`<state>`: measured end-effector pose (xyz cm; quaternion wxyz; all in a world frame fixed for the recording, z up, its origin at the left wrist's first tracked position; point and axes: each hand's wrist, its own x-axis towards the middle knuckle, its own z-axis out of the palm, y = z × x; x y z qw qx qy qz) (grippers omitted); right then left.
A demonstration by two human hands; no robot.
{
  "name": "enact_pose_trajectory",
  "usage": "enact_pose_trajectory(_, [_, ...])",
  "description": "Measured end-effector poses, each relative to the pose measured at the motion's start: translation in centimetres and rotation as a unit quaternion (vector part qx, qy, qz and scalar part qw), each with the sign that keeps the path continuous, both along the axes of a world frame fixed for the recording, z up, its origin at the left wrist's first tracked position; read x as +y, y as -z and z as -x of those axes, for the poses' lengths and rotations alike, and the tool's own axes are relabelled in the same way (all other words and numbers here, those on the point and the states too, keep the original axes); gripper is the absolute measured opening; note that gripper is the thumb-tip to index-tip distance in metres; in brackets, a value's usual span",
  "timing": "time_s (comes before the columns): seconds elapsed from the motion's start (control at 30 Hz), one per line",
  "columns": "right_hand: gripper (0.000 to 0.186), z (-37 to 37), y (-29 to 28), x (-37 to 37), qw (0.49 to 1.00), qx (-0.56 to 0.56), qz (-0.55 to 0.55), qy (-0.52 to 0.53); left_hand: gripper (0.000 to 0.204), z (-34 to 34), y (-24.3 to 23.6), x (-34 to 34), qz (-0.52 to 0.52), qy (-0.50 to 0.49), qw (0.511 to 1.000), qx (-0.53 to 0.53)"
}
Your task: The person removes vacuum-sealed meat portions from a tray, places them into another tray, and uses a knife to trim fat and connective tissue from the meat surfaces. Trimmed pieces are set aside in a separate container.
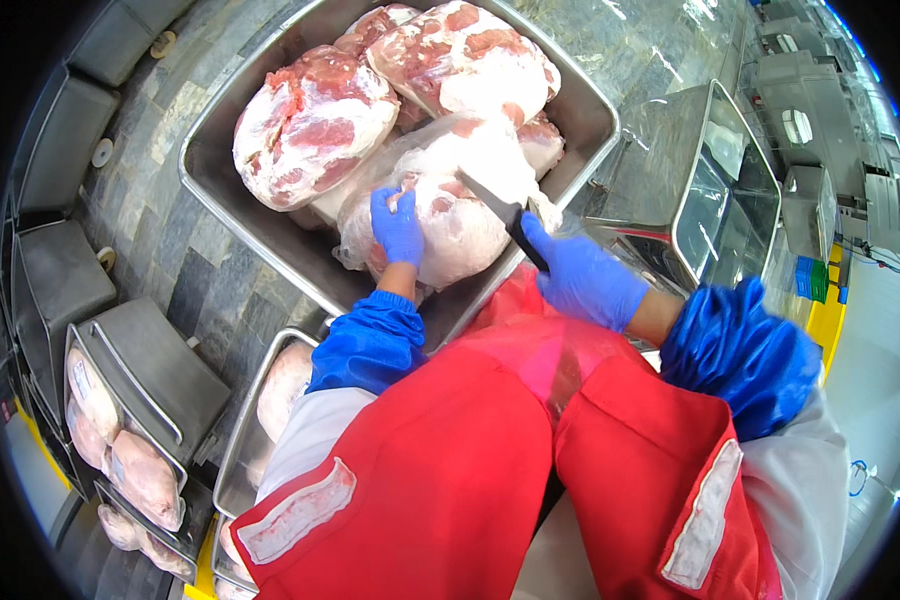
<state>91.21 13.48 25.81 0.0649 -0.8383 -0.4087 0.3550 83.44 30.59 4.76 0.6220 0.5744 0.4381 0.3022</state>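
A large cut of raw meat in clear plastic wrap (455, 240) lies at the near side of a steel tub (270, 245). My left hand (397, 228), in a blue glove, presses on the left part of this wrapped cut, its fingers curled at the plastic. In my right hand (588, 278), also gloved in blue, is a knife (495, 203) with a black handle. Its blade points up and left across the top of the wrapped cut. Behind it in the tub are other big raw cuts (315, 130), pink with white fat.
To the right stands another steel tub (690, 190). At the lower left are steel tubs (175, 425) holding pale wrapped cuts (145, 475). More steel carts (60, 270) line the left side. Grey tiled floor (150, 235) shows between them.
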Motion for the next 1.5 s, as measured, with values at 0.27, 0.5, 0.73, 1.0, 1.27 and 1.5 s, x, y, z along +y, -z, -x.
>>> enact_pose_trajectory(0.27, [0.067,4.0,5.9,-4.5,0.996,-0.027,-0.028,0.074,0.020,0.3,0.2,-0.4,0.064,-0.019,0.997,-0.026])
enact_pose_trajectory(0.5, [0.057,1.7,-4.9,2.2,0.955,-0.221,0.094,-0.175,0.021,1.0,1.4,0.1,-0.007,-0.022,1.000,0.012])
enact_pose_trajectory(0.73, [0.048,1.0,-4.7,9.3,0.915,-0.146,0.187,-0.327,0.021,0.3,0.8,-0.2,0.005,-0.019,1.000,0.004])
enact_pose_trajectory(1.0, [0.057,-0.5,1.0,3.3,0.976,-0.090,0.087,-0.177,0.024,1.3,3.2,1.0,0.045,-0.074,0.996,0.021])
enact_pose_trajectory(1.27, [0.066,-1.3,0.0,3.6,0.981,-0.086,0.068,-0.161,0.022,1.7,3.5,0.7,0.033,-0.074,0.996,0.036])
enact_pose_trajectory(1.5, [0.025,-6.6,-4.0,14.1,0.924,0.000,0.245,-0.294,0.023,1.4,2.6,1.0,0.049,-0.101,0.993,0.032])
